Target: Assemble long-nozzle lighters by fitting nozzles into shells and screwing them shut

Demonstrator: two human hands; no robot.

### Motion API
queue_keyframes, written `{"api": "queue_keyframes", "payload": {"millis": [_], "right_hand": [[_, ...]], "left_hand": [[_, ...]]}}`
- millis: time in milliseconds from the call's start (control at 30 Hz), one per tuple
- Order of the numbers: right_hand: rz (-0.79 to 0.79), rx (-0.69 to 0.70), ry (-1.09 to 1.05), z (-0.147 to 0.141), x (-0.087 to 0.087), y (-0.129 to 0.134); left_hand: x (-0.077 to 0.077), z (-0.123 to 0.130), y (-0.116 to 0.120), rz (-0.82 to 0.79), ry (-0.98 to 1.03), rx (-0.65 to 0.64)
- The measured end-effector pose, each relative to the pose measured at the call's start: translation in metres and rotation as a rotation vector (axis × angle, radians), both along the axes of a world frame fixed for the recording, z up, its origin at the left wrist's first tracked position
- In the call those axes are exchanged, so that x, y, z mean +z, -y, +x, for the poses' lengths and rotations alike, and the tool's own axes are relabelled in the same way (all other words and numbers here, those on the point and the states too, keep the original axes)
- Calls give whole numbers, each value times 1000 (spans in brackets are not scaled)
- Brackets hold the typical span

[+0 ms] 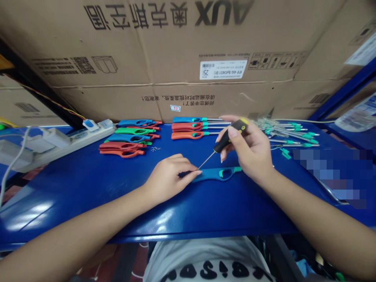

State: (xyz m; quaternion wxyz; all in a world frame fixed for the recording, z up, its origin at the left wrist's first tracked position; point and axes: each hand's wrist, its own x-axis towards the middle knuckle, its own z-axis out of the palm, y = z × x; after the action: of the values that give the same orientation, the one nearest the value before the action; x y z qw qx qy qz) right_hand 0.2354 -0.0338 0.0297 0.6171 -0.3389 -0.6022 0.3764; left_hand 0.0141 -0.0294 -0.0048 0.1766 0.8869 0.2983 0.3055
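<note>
One long blue plastic lighter body (210, 174) with a teal trigger lies flat on the glossy blue tabletop (205, 213), in front of the person, its butt end under the left hand (173, 174). The tip of a slim screwdriver with a black-and-yellow handle (222, 145) meets it beside the left thumb and forefinger; any screw there is too small to make out.

Fastening appears to be under way on this piece. Behind it, three blue, red and orange lighters with metal tubes (183, 127) lie in a row and look assembled. Left to do, by the look of it, are the coloured shells without tubes (126, 148) stacked at the left, the tiny silver screws (155, 149) beside them, and the heap of metal tubes with teal fittings (289, 133) at the right.

The left hand is low and palm-down, its fingers curled and pinched together on the butt end. The right hand (252, 149) is raised above the front end, wrapped around the screwdriver handle with thumb on top, slanting the shaft down leftward. Both forearms come in from the near corners. A large brown cardboard box (147, 55) stands behind everything.
</note>
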Motion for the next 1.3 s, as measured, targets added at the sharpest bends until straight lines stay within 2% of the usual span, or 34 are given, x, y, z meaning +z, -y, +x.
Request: {"api": "queue_keyframes", "payload": {"millis": [100, 300, 500, 600, 733, 967, 1300], "right_hand": [[65, 26, 117, 1, 3, 9], [158, 123, 322, 5, -5, 14], [319, -38, 291, 1, -7, 14], [307, -89, 296, 1, -8, 11], [278, -77, 310, 2, -13, 7], [262, -30, 327, -3, -21, 7], [249, -17, 364, -4, -23, 6]], "left_hand": [[0, 1, 0, -19, -29, -8], [-6, 2, 0, -46, -43, -78], [-4, 2, 1, -26, -65, -49], [1, 0, 0, 3, -219, -18], [2, -2, -3, 14, -348, -35], [-10, 3, -1, -58, -259, -131], [-17, 4, -3, -68, -207, -146]]}}
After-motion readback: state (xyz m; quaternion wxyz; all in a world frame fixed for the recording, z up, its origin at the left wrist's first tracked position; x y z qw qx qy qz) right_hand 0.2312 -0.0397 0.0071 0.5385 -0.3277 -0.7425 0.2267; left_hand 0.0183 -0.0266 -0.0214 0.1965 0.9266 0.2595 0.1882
